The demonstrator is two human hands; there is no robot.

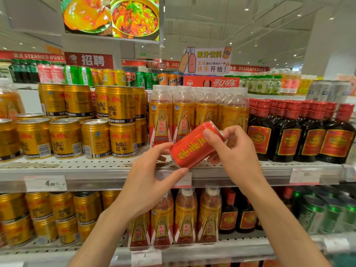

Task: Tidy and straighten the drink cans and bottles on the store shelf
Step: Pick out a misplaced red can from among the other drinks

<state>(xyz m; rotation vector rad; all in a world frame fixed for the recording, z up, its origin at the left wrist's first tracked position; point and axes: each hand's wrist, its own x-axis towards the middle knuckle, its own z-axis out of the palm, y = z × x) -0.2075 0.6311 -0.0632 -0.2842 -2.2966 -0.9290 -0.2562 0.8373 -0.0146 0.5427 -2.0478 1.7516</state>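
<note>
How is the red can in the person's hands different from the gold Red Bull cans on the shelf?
The red can is held tilted in the air by the left hand and right hand; the gold Red Bull cans stand upright on the shelf, some stacked two high. The red can is red with yellow characters; the gold Red Bull cans are gold with red and dark print. The red can is alone; the gold ones sit in rows. Both are metal drink cans.

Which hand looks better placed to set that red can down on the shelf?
Probably the right hand: it grips the red can at its raised top end. The left hand only cradles the lower end from beneath, at the shelf edge.
</note>
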